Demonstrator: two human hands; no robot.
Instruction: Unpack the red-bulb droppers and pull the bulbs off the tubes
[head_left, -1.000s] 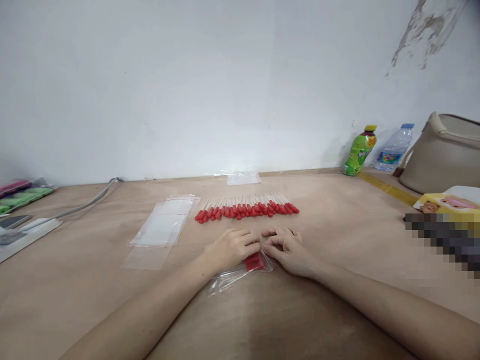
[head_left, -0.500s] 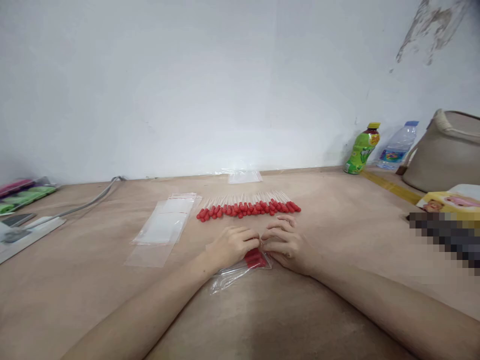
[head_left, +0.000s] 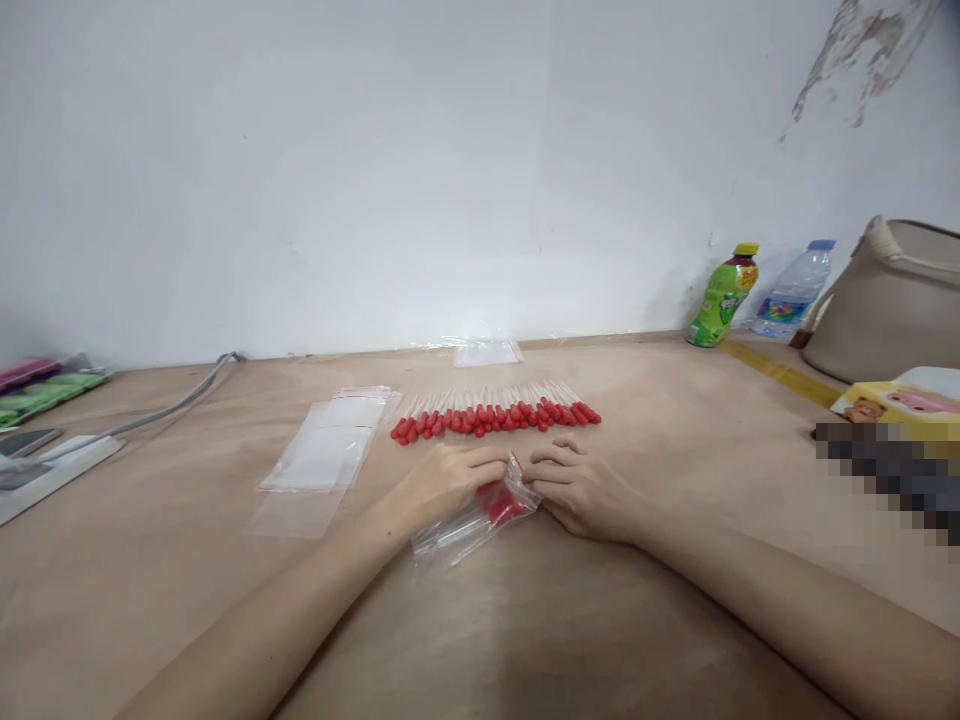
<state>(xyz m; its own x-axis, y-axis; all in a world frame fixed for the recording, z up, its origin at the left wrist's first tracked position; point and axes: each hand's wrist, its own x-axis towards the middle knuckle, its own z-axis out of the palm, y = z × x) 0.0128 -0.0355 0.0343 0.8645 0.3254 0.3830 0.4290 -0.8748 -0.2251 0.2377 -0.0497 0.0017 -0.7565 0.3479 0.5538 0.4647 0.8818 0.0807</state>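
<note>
A clear plastic bag (head_left: 457, 535) with red-tipped sticks (head_left: 501, 503) inside lies between my hands near the table's front. My left hand (head_left: 454, 478) is closed on the bag's upper side, over the sticks. On the other side, my right hand (head_left: 585, 492) has its fingers bent and pinches the bag's right edge, by the red seal strip. Just beyond both hands is a row of loose sticks (head_left: 495, 415), white stems pointing away and red tips toward me. To the left lies a stack of flat clear bags (head_left: 322, 445).
Another flat bag (head_left: 489, 353) lies by the wall. At the right stand a green bottle (head_left: 721, 300), a clear water bottle (head_left: 793, 290), a beige bag (head_left: 885, 310) and a yellow packet (head_left: 892, 400). A grey cable (head_left: 180, 402) and a phone (head_left: 28, 442) are at the left.
The bag has tilted up at its right end, and its red seal strip now shows between my hands. My left hand has shifted slightly left, uncovering more of the bag.
</note>
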